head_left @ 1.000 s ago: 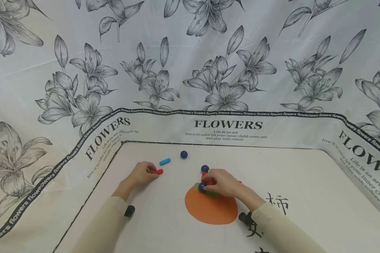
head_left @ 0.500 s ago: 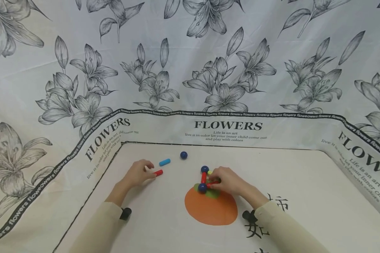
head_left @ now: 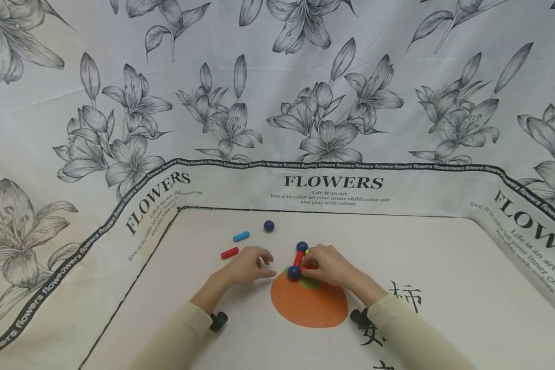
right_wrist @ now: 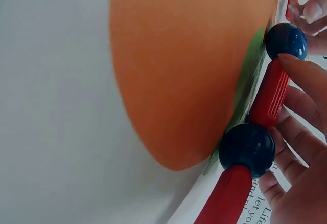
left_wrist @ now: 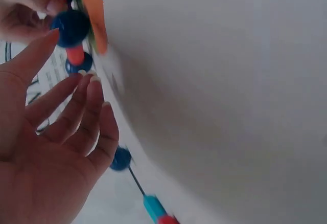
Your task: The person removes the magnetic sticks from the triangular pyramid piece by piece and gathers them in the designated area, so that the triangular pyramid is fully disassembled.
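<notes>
In the head view my right hand point(head_left: 330, 264) pinches a red rod of a joined piece built from blue balls and red rods. The right wrist view shows this red rod point(right_wrist: 270, 95) between a blue ball point(right_wrist: 286, 41) and another blue ball point(right_wrist: 247, 150), with a second red rod point(right_wrist: 225, 196) running on from the latter. Part of the piece lies hidden behind the right fingers. Left of it, my left hand point(head_left: 247, 264) holds nothing, its thumb and fingers spread apart toward the near blue ball point(head_left: 294, 272). A bit of yellow-green shows beside the right fingertips.
A loose red rod point(head_left: 229, 253), a light blue rod point(head_left: 241, 236) and a single blue ball point(head_left: 269, 226) lie at the back left. Beneath the hands, the white cloth point(head_left: 425, 246) bears an orange fruit print point(head_left: 307, 303) and black characters. A flowered curtain point(head_left: 333, 128) stands behind.
My left hand has let go of the loose red rod and moved right, close to the joined piece. The right hand has shifted its grip from the near ball to a red rod.
</notes>
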A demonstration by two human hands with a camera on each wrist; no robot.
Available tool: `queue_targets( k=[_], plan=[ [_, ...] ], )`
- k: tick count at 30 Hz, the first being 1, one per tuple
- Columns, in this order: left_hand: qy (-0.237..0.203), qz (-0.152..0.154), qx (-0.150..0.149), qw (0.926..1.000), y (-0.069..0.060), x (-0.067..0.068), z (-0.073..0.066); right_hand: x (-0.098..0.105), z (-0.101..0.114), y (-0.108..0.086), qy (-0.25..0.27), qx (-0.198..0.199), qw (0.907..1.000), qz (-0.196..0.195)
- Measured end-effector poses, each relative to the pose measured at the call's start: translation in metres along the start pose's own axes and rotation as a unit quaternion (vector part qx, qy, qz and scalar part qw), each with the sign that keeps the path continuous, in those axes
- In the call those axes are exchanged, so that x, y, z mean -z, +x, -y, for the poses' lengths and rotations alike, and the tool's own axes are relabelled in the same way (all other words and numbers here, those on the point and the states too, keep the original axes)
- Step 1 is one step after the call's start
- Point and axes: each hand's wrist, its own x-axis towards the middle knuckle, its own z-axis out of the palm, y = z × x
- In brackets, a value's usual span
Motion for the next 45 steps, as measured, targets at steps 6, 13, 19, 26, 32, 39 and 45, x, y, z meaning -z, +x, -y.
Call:
queue_targets(
  k=[6,13,19,26,32,39,45],
  plan=[
    [-0.019,0.029,0.015,0.9993,0.022,-0.032,-0.024,0.0,-0.004,-0.002,-0.005,0.011,0.9999,0.005],
    [-0.019,0.018,0.031,0.9992,0.027,-0.044,-0.03,0.0,-0.011,-0.003,-0.01,0.03,0.9995,0.006],
    [-0.006,0.017,0.039,0.9991,0.028,-0.046,-0.031,0.001,-0.012,-0.003,-0.023,0.042,0.9989,0.006],
    [-0.008,0.026,0.037,0.9989,0.027,-0.043,-0.032,0.0,-0.012,-0.002,-0.057,0.05,0.9971,0.006],
    [-0.013,0.033,0.047,0.9983,0.023,-0.032,-0.022,0.0,-0.008,-0.001,-0.084,0.057,0.9948,0.003],
    [-0.015,0.038,0.041,0.9983,0.019,-0.021,-0.011,0.001,-0.008,-0.002,-0.088,0.039,0.9953,0.005],
    [-0.018,0.041,0.026,0.9987,0.017,-0.02,-0.01,0.0,-0.008,-0.003,-0.081,0.045,0.9957,0.007]
  ],
)
